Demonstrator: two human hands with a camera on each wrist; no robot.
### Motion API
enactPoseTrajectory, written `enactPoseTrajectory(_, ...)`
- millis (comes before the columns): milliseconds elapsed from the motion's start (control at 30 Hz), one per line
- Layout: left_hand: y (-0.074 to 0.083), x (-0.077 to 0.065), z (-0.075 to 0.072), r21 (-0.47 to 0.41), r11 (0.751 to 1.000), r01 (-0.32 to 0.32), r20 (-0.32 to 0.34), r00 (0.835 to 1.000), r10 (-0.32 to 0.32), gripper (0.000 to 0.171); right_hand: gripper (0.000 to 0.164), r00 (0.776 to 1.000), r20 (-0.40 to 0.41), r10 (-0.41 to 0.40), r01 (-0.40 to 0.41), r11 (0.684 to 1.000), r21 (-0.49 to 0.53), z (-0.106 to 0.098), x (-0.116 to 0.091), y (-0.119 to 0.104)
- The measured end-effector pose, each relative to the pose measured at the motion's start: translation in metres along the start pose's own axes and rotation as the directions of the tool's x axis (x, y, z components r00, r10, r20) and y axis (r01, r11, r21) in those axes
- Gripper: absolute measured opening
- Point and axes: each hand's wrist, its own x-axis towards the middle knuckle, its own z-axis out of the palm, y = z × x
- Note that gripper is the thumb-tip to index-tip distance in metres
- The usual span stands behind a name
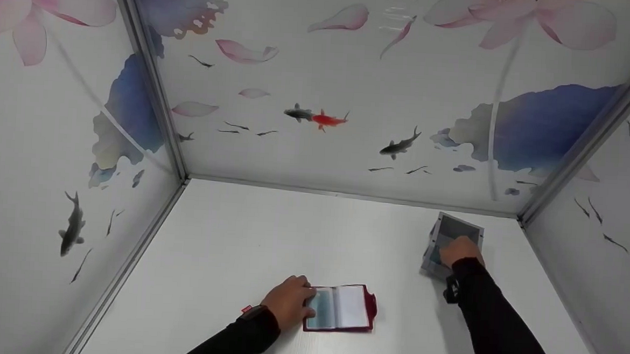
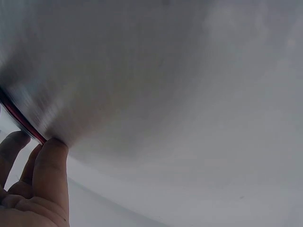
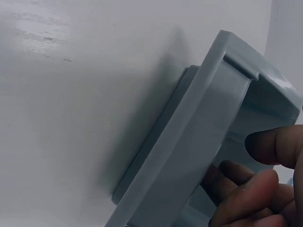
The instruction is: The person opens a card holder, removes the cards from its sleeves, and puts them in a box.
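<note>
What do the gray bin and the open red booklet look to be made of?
Gray bin: probably molded plastic, satin finish, given its even color and smooth rim.
Red booklet: thin cover, perhaps leather or vinyl, grain and finish too small to tell; smooth, pale pages suggest paper or plastic sleeves.
</note>
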Motion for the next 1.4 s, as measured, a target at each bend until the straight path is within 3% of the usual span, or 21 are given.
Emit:
enactPoseTrajectory(233,-0.001,-0.002,0.001,-0.027,1.0,0.016,0.003,1.0,-0.015,0.043,0.044,0.998,-0.057,0.004,-0.004,1.0,0.01,-0.012,-0.014,-0.029)
enactPoseTrajectory(333,-0.002,-0.002,0.003,-0.043,0.999,0.011,0.0,1.0,-0.011,0.044,0.049,0.992,-0.123,-0.024,0.027,0.999,0.023,-0.017,-0.024,-0.042)
enactPoseTrajectory(367,-0.009,0.0,0.012,-0.038,0.999,-0.01,-0.016,1.0,0.01,0.045,0.05,0.99,-0.137,-0.034,0.039,0.999,0.033,-0.018,-0.027,-0.047)
enactPoseTrajectory(500,-0.012,0.0,0.013,-0.024,0.999,-0.027,-0.028,0.999,0.026,0.043,0.047,0.987,-0.143,-0.069,0.082,0.993,0.085,-0.016,-0.044,-0.068)
enactPoseTrajectory(567,-0.013,0.0,0.012,-0.014,1.0,-0.023,-0.029,0.999,0.023,0.042,0.043,0.988,-0.125,-0.09,0.106,0.986,0.126,-0.01,-0.052,-0.08)
enactPoseTrajectory(600,-0.006,-0.002,0.002,-0.019,1.0,-0.003,-0.011,1.0,0.003,0.039,0.041,0.988,-0.12,-0.101,0.118,0.983,0.143,-0.007,-0.056,-0.086)
enactPoseTrajectory(733,-0.002,-0.002,-0.001,-0.018,1.0,0.012,0.009,1.0,-0.012,0.04,0.031,0.984,-0.113,-0.14,0.159,0.97,0.183,0.01,-0.074,-0.108)
enactPoseTrajectory(1067,-0.001,0.001,0.001,0.025,1.0,0.006,0.029,1.0,-0.007,0.042,0.021,0.961,-0.098,-0.258,0.27,0.952,0.145,0.047,-0.116,-0.147)
enactPoseTrajectory(1233,-0.003,0.003,0.003,0.079,0.997,-0.019,0.036,0.999,0.016,0.044,0.019,0.941,-0.023,-0.338,0.339,0.933,0.122,0.07,-0.132,-0.16)
enactPoseTrajectory(1400,0.001,0.006,0.003,0.084,0.996,0.0,0.054,0.999,-0.004,0.043,0.014,0.92,0.086,-0.382,0.371,0.921,0.12,0.09,-0.144,-0.169)
